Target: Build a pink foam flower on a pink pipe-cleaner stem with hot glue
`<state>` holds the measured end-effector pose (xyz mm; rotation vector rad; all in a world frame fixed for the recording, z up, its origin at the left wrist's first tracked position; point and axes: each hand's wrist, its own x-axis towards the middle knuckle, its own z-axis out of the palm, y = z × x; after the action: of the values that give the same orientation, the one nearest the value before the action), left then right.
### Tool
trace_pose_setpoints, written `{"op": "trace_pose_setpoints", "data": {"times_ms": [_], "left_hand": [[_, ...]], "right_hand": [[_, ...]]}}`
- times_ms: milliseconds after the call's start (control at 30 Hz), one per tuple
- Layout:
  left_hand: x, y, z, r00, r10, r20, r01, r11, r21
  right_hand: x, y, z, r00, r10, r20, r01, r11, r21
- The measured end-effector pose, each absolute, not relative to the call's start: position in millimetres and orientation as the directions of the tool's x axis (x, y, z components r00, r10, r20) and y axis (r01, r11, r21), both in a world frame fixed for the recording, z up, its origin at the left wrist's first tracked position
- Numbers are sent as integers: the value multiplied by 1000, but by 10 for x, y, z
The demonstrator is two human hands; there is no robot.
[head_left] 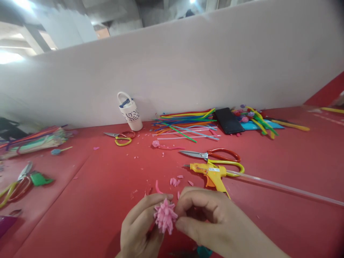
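Note:
Low in the middle, a spiky pink craft flower (165, 216) faces up, made of many short pointed pieces. My left hand (143, 224) is closed around it from the left and below, hiding its underside. From the right, my right hand (208, 218) reaches in with thumb and forefinger pinched at the flower's edge. Whatever that pinch may hold is too small to make out. Just beyond my hands lie small pink cut pieces (174, 182) and a curved pink strip (158, 187). A yellow glue gun (212, 173) rests behind my right hand, with a long clear glue stick (285, 187) out its back.
Scissors (209, 154) lie behind the glue gun, and more scissors (119, 137) near a white cup (130, 114). Coloured pipe cleaners (185, 125), a black phone (229, 121) and small craft flowers (248, 116) line the white partition (172, 71). Bundled stems (40, 141) and scissors (20, 182) occupy the left.

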<state>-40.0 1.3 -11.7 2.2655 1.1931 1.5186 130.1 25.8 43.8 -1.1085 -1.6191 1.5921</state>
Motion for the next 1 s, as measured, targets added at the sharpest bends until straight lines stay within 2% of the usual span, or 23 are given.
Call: {"op": "trace_pose_setpoints", "data": {"times_ms": [133, 233, 267, 333, 400, 467, 533, 633, 767, 867, 1000], "left_hand": [[-394, 13, -134, 135, 712, 689, 489, -653, 579], [-393, 32, -147, 107, 722, 684, 457, -647, 611], [-393, 40, -149, 106, 719, 687, 445, -652, 614], [-391, 54, -144, 107, 718, 688, 420, -660, 623], [-379, 60, -130, 81, 736, 673, 388, -645, 658], [-358, 55, -111, 17, 776, 630, 352, -595, 723], [-332, 44, -93, -43, 812, 582, 306, -544, 782], [-285, 26, -70, -85, 875, 477, 156, -461, 874], [-224, 27, -32, -181, 969, 171, -141, -197, 970], [-212, 66, 18, -163, 985, -61, -288, 11, 957], [-239, 140, 83, -67, 979, -194, -427, 147, 892]], "right_hand": [[1354, 280, 519, -454, 886, -98, 206, -2, -979], [1504, 377, 542, -388, 922, 10, 406, 180, -896], [1577, 423, 515, -356, 933, 48, 525, 242, -816], [1743, 519, 398, -308, 945, 111, 761, 315, -567], [1907, 601, 220, -183, 978, 102, 910, 208, -359], [2034, 658, 39, -86, 995, 51, 946, 97, -308], [2107, 694, -101, -38, 999, 38, 942, 49, -333], [2131, 741, -224, -3, 1000, 20, 891, 12, -453], [2106, 809, -318, 39, 999, -28, 775, -47, -630], [2083, 808, -304, 47, 995, -87, 605, -97, -790], [2052, 704, -147, -23, 983, -180, 292, -166, -942]]}}
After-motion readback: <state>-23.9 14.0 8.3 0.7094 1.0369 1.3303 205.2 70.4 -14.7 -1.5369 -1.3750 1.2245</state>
